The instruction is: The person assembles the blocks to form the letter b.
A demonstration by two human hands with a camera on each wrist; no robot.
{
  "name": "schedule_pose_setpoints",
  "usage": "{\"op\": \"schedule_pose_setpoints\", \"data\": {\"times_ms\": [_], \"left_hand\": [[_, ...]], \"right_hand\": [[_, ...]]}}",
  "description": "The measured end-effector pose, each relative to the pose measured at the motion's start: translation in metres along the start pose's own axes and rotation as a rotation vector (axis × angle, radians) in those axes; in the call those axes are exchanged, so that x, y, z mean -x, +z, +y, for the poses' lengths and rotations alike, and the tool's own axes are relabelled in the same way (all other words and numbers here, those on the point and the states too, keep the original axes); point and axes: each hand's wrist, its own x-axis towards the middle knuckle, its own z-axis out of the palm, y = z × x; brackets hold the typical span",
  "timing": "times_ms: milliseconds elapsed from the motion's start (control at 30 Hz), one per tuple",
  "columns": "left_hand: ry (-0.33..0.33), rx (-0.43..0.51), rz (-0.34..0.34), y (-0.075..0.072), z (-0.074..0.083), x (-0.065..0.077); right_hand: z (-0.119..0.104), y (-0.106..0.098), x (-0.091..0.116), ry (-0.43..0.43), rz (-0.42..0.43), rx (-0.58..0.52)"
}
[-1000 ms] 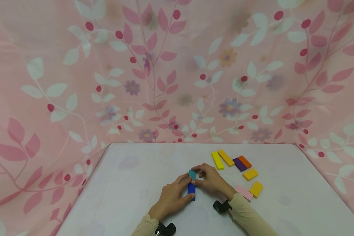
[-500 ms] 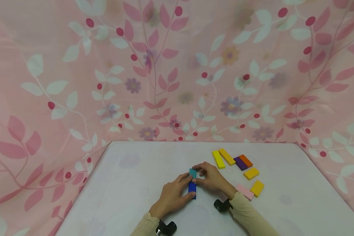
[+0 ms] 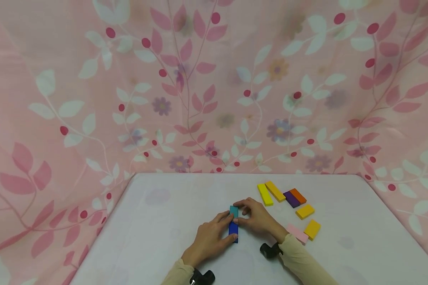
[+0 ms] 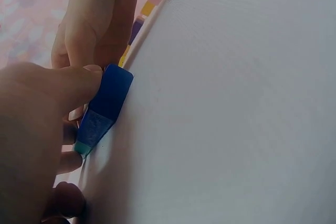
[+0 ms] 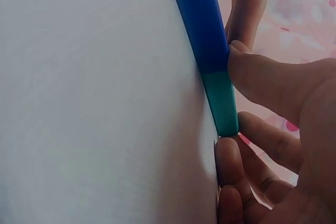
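Observation:
A blue block (image 3: 233, 231) and a teal block (image 3: 234, 211) lie end to end in one line on the white table. My left hand (image 3: 209, 239) grips the blue block (image 4: 111, 93), its thumb at the near end and its fingertips by the join. From the right, my right hand (image 3: 257, 217) holds the teal block (image 5: 220, 103), the thumb near the join and a finger at its far end. In the right wrist view the two blocks touch. My left fingers partly cover their upper faces in the head view.
To the right lie two long yellow blocks (image 3: 265, 194), a purple block (image 3: 291, 199) against an orange block (image 3: 298, 196), two shorter yellow blocks (image 3: 304, 211) and a pink block (image 3: 297, 234) near my right forearm. A floral pink cloth (image 3: 214, 118) hangs behind the table (image 3: 157, 237).

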Motion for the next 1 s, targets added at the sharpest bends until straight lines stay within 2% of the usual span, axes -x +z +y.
{"op": "schedule_pose_setpoints", "data": {"times_ms": [133, 267, 433, 500, 633, 833, 933, 1000], "left_hand": [[0.013, -0.010, 0.011, 0.000, -0.001, 0.000], [0.018, -0.009, 0.006, -0.001, 0.000, -0.001], [-0.002, 0.000, -0.034, -0.002, 0.002, -0.001], [-0.003, -0.005, -0.039, -0.002, 0.003, -0.001], [0.014, -0.026, -0.017, -0.001, 0.004, -0.001], [0.033, -0.033, 0.006, -0.001, 0.004, -0.002], [0.029, -0.027, 0.001, -0.001, 0.003, -0.002], [0.023, -0.030, 0.002, -0.001, 0.002, -0.002]], "right_hand": [[0.001, -0.003, -0.001, -0.022, -0.019, 0.012], [0.003, -0.011, 0.000, -0.047, -0.084, -0.001], [0.006, -0.032, 0.003, -0.010, -0.168, -0.042], [0.008, -0.044, 0.005, -0.004, -0.165, -0.029], [0.013, -0.073, 0.015, 0.021, -0.103, 0.021], [0.029, -0.118, 0.038, 0.079, -0.047, 0.102], [0.041, -0.132, 0.052, 0.111, -0.041, 0.171], [0.047, -0.136, 0.060, 0.148, -0.045, 0.180]]}}
